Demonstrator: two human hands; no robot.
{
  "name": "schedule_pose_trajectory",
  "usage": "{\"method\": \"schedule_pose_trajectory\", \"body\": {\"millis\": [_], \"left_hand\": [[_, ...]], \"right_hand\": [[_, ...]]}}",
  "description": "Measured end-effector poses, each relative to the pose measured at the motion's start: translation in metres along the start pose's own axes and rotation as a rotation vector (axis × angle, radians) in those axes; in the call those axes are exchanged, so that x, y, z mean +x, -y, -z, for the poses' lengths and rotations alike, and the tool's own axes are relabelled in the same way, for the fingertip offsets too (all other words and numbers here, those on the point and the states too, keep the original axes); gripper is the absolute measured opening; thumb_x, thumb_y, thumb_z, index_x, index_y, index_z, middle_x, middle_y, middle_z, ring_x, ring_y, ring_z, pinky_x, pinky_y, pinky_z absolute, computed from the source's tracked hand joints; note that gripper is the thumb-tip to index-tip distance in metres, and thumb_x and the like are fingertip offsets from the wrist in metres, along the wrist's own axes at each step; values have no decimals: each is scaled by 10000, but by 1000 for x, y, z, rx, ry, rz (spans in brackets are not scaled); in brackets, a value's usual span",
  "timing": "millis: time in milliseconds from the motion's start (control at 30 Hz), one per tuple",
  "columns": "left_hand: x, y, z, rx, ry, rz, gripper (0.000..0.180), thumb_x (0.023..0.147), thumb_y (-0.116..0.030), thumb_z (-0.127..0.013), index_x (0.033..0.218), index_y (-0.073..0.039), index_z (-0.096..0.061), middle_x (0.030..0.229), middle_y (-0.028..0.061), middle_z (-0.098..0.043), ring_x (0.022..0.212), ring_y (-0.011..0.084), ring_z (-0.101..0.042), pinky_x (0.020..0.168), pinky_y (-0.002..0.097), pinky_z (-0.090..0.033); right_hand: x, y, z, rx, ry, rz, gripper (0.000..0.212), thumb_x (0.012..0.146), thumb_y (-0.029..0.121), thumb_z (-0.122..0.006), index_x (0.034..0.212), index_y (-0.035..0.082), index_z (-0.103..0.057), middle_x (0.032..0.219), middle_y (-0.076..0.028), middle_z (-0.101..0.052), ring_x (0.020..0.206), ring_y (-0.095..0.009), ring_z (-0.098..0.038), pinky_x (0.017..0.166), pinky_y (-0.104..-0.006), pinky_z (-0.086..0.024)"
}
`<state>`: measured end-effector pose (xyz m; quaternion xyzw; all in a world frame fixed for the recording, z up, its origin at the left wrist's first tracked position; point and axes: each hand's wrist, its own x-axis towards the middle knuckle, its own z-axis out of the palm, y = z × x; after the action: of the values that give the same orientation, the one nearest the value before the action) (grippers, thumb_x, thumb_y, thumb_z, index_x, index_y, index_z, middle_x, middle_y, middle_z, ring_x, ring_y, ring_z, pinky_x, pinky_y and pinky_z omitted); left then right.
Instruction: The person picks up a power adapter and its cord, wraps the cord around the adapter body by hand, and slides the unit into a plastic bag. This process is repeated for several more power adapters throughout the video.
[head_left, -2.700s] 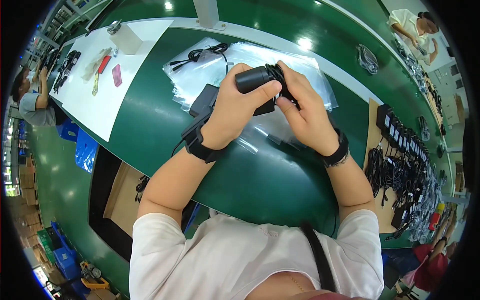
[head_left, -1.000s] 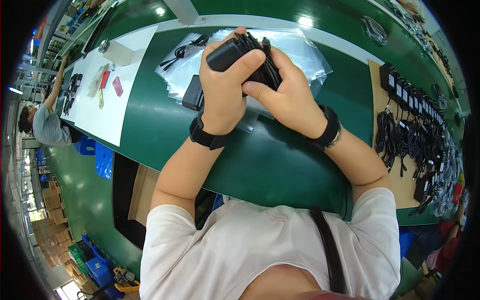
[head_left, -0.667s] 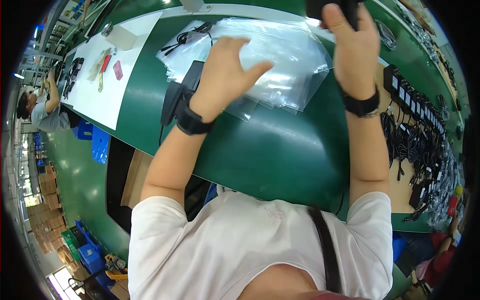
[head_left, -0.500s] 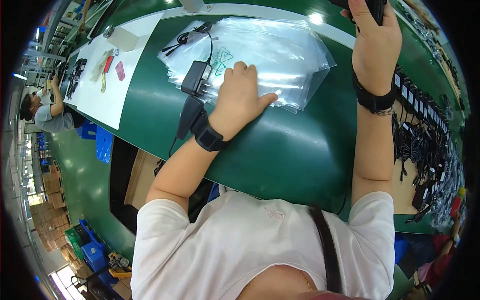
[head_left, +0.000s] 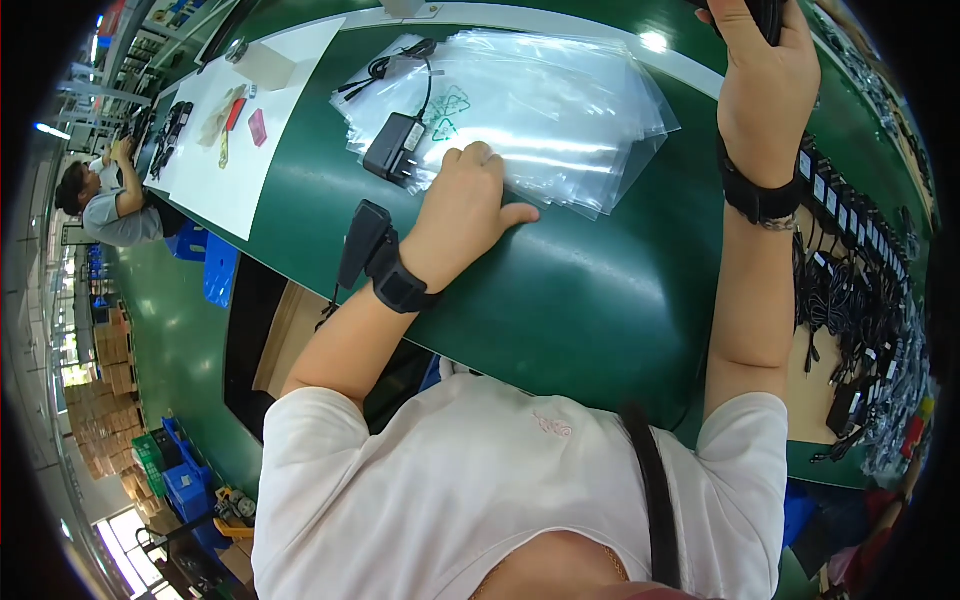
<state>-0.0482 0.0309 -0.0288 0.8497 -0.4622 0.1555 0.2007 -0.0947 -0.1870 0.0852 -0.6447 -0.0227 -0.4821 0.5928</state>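
Note:
A loose stack of clear plastic bags (head_left: 560, 130) with green printing lies on the green table in front of me. On its left part rests a black power adapter (head_left: 392, 148) with metal prongs, its cord (head_left: 385, 68) bundled above it. My left hand (head_left: 462, 205) is at the stack's near edge, just right of the adapter, thumb stretched out sideways and nothing seen in it. Its fingertips are hard to make out. At the top right, my right hand (head_left: 768, 95) is closed round a black object (head_left: 766, 18), cut off by the picture's edge.
Rows of black adapters with cords (head_left: 845, 220) lie on a cardboard sheet at the right. At the left, a white surface (head_left: 225, 185) holds a white box (head_left: 262, 66) and small red and pink items. A co-worker (head_left: 115, 200) is beyond it.
My left hand has drawn back a little toward me and away from the adapter and bags. The right hand stays at the top edge with the black object. The whole view has shifted slightly.

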Motion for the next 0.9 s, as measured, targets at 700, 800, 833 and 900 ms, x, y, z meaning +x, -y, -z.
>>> {"method": "schedule_pose_trajectory", "body": {"millis": [700, 800, 833, 900], "left_hand": [[-5, 9, -15, -154, -55, 29, 126, 667, 18, -535, 784, 40, -574, 848, 207, -553, 825, 365, -517, 741, 403, -442], [-1, 17, -4, -209, -45, 122, 60, 677, -16, -542, 717, 22, -563, 683, 211, -561, 687, 373, -550, 651, 412, -456], [3, 19, 4, -236, 23, 220, 57, 684, -37, -555, 697, 19, -559, 667, 203, -567, 666, 369, -557, 624, 413, -456], [10, 26, 13, -237, 137, 367, 122, 702, -102, -592, 663, 8, -556, 617, 186, -573, 618, 360, -566, 582, 405, -457]], "right_hand": [[0, -12, 10, -145, -25, -5, 313, 801, 205, -660, 981, -35, -570, 865, -42, -607, 760, -116, -557, 725, -225, -444], [1, -10, 11, -99, -10, 1, 310, 804, 196, -656, 990, -36, -567, 875, -43, -605, 772, -120, -557, 728, -227, -444], [1, -1, 7, -110, 0, 22, 327, 812, 188, -644, 1020, -40, -535, 909, -44, -590, 794, -109, -540, 732, -221, -429], [2, 3, 6, -125, 7, 43, 346, 819, 180, -631, 1051, -43, -504, 944, -45, -576, 817, -97, -523, 735, -215, -413]]}}
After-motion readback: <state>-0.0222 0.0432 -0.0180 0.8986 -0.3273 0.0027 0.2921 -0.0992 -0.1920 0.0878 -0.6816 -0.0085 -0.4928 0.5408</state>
